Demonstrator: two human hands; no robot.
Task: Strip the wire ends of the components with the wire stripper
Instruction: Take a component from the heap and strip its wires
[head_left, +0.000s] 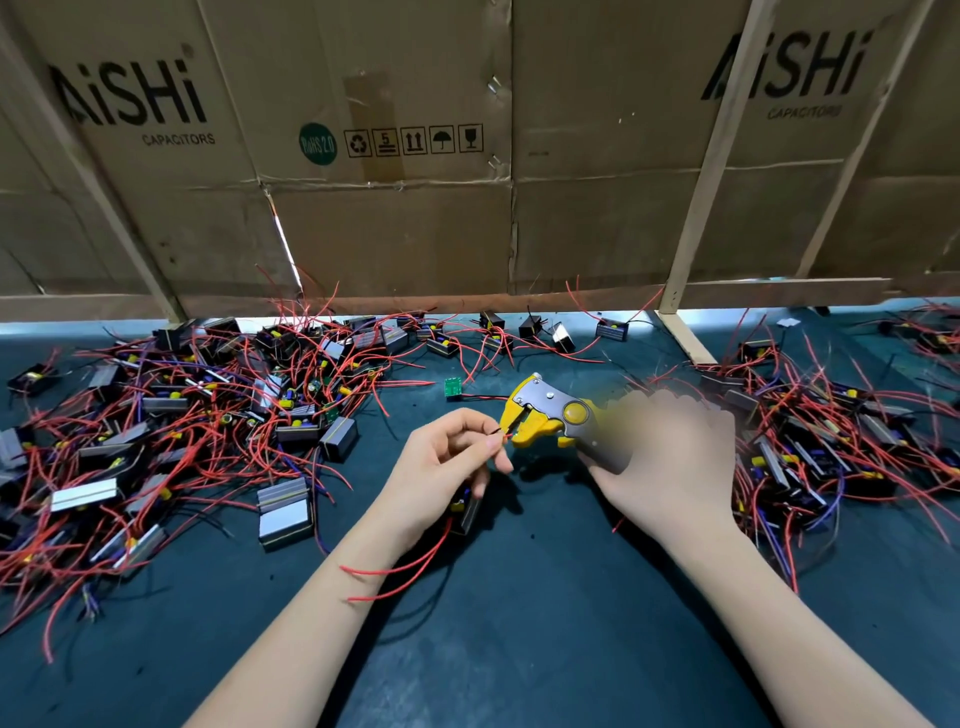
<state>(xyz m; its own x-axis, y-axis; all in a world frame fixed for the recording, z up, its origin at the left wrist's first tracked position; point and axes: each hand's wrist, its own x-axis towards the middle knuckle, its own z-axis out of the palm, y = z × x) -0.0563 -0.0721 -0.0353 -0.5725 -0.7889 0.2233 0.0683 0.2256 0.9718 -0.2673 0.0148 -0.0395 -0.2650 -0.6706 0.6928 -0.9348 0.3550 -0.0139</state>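
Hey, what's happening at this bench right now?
A person is stripping wires. The right hand grips a yellow wire stripper, and the left hand pinches a red and a black wire and feeds their ends into the stripper's jaws. A component hangs under the left hand. Piles of wired components lie on the mat to the left and right.

Dim overhead light; right hand (670, 457) blurred; edges distorted.

We see component piles (197, 410) left & right (831, 431) on the mat (519, 597), cardboard wall (467, 218) behind; stripper (550, 415) between them (wire prob. in its mouth).
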